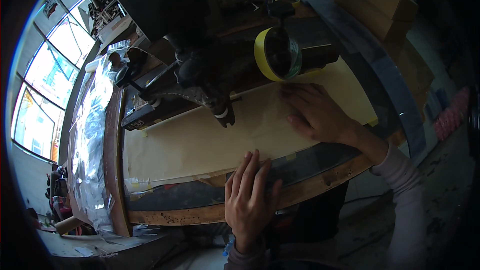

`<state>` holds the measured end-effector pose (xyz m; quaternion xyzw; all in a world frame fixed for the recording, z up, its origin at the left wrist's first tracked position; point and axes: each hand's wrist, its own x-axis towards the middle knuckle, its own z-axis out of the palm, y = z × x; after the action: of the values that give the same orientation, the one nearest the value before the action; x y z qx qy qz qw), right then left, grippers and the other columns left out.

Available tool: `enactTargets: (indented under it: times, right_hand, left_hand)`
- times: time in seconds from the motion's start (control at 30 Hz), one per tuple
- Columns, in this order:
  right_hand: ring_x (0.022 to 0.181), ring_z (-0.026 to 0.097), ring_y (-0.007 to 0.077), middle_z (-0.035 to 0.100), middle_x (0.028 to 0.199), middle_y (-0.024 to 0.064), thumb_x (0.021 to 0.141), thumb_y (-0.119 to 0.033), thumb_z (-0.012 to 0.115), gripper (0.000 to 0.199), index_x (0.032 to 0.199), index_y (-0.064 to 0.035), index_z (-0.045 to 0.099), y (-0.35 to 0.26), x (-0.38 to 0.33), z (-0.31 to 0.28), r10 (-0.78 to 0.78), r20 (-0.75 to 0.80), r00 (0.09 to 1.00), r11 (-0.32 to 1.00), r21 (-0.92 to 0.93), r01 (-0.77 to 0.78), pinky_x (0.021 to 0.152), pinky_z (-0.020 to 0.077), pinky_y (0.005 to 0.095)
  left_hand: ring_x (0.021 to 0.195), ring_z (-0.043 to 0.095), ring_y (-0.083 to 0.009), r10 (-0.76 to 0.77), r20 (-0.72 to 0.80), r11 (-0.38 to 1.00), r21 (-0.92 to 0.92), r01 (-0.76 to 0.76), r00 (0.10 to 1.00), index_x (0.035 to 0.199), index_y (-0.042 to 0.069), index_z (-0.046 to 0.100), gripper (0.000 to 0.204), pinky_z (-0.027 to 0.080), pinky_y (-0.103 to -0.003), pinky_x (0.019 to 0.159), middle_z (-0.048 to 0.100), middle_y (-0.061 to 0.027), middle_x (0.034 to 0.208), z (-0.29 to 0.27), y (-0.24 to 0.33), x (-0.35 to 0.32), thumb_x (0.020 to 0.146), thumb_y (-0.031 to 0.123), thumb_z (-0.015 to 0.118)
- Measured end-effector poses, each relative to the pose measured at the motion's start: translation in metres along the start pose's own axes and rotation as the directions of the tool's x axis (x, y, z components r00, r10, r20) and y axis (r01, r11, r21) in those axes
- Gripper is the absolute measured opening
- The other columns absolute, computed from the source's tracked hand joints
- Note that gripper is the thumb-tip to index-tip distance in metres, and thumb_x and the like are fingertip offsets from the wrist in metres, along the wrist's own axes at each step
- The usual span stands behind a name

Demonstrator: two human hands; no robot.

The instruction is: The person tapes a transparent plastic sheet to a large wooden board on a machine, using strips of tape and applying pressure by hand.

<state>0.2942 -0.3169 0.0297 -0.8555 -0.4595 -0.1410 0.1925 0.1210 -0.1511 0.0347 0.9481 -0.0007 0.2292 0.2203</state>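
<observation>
A long cream-coloured sheet (190,149) lies across the dark-topped workbench (300,162), with small bits of yellow tape along its edges. My left hand (248,197) rests at the sheet's near edge, its fingers stretched out and pointing away from me. Farther right, my right hand (316,114) lies on the sheet with fingers extended and thumb apart; I see nothing held in it. Just beyond those fingertips is a yellow tape roll (261,56), upright on its edge by a dark bar (320,59). Between my hands and the machine body, a dark machine head (220,107) with a white ring reaches down over the sheet.
A clear plastic-wrapped stack (90,140) stands along the bench's left side, below the windows. Cardboard boxes (372,2) are at the back right. A wooden rim (180,216) edges the bench near me. Pink bundled material (451,115) sits far right.
</observation>
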Motion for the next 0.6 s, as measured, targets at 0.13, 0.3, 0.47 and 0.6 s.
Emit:
enactTargets:
  times: [0.13,0.3,0.47,0.6]
  right_hand:
    - [0.12,0.046,0.029,0.053,0.126,0.0153,0.086,-0.024,0.055,0.048,0.125,0.0025,0.048,-0.0035,-0.0026,0.0004,0.026,-0.009,1.0,1.0,0.011,-0.026,0.102,0.0325,0.0437]
    - [0.119,0.047,0.0296,0.053,0.126,0.0146,0.085,-0.025,0.056,0.049,0.126,0.0007,0.049,-0.003,-0.0032,-0.0022,0.035,0.011,0.999,0.999,0.007,-0.036,0.102,0.0327,0.043]
    - [0.119,0.047,0.0295,0.053,0.125,0.0135,0.085,-0.025,0.057,0.05,0.127,-0.0011,0.048,-0.0011,-0.0011,-0.0026,0.04,0.019,0.999,0.999,-0.001,-0.04,0.102,0.0325,0.0443]
    - [0.119,0.047,0.0296,0.053,0.126,0.0134,0.085,-0.026,0.057,0.05,0.127,-0.0015,0.048,0.0026,-0.0016,-0.0013,0.021,0.017,1.0,0.999,0.036,-0.022,0.101,0.0324,0.0456]
  left_hand:
    - [0.125,0.049,-0.0272,0.023,0.013,0.999,0.032,-0.024,1.0,0.11,0.01,0.065,0.037,0.041,-0.041,0.097,0.054,-0.0103,0.132,-0.0005,-0.0013,0.0001,0.076,0.024,0.069]
    - [0.128,0.046,-0.0274,0.021,0.042,0.999,0.041,-0.023,0.999,0.113,0.011,0.064,0.04,0.039,-0.043,0.099,0.053,-0.0097,0.134,-0.0013,-0.0002,-0.0004,0.076,0.026,0.07]
    - [0.129,0.045,-0.0274,0.027,0.053,0.999,0.043,-0.03,0.998,0.114,0.012,0.063,0.042,0.037,-0.042,0.1,0.053,-0.0095,0.134,-0.0006,-0.0016,-0.0002,0.075,0.025,0.071]
    - [0.129,0.044,-0.027,0.019,0.059,0.999,0.05,-0.022,0.998,0.115,0.013,0.062,0.043,0.037,-0.043,0.1,0.053,-0.0095,0.133,-0.0011,-0.0007,0.0007,0.075,0.024,0.071]
